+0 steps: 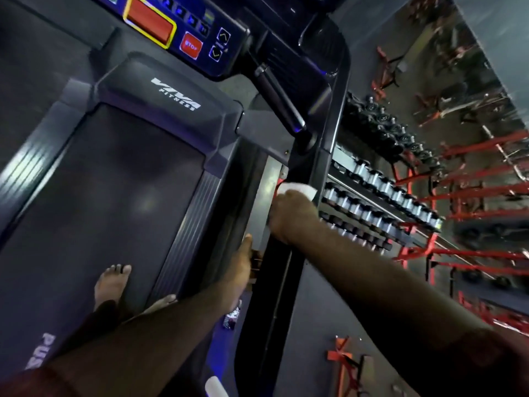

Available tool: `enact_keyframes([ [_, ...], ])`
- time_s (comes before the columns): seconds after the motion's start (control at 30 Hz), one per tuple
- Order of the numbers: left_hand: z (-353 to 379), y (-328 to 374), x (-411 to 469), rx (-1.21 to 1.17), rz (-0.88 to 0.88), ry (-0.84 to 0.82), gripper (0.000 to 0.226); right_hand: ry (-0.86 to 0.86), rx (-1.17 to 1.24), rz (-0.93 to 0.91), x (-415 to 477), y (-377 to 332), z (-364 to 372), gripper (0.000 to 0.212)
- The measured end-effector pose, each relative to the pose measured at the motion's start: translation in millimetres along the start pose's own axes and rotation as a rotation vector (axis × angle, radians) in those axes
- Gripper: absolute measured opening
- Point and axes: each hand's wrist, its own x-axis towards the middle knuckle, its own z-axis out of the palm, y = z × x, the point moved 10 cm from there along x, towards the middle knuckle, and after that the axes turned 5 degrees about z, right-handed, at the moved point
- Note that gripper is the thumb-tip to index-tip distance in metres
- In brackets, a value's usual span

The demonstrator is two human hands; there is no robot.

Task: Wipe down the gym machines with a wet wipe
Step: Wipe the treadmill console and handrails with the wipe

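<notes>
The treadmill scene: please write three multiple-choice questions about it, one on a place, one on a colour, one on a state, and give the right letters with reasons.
1. Where is the white wipe pressed?
A. on the running belt
B. on the treadmill's right upright post
C. on the console

2. What colour is the STOP button?
A. green
B. yellow
C. red

3. How is the left hand?
A. empty, reaching towards the side rail
B. holding a second wipe
C. pressing a console key

Answers:
1 B, the right hand holds the wipe against the dark upright post.
2 C, the button is plainly red.
3 A, the left hand's fingers hold nothing.
</notes>
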Motion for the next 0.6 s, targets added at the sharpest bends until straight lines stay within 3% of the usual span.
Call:
enact_keyframes([
  [0.13, -2.5, -0.1, -4.6, -0.027, -0.008, 0.010, 0.076, 0.021, 0.085, -0.219, -57.8, -41.8, 4.5, 0.057],
  [0.27, -1.1, -1.5, -1.8, 0.015, 0.019, 0.018, 0.071, 0.074, 0.016, -0.011, -34.2, 37.6, -14.2, 0.063],
  [0.37, -4.7, -2.7, -1.3, 0.010, 0.025, 0.038, 0.069, -0.017, -0.053, 0.119, 0.5, 56.1, -15.8, 0.059],
  [0.47, -14.0, -6.6, -1.9, -0.024, 0.040, 0.074, 0.071, -0.069, -0.035, 0.080, -5.9, 10.5, -10.9, 0.053],
  [0.6, -29.0, -21.1, -16.2, 0.003, 0.034, 0.156, 0.070, -0.087, -0.013, -0.167, -72.8, -73.3, 8.6, 0.047],
])
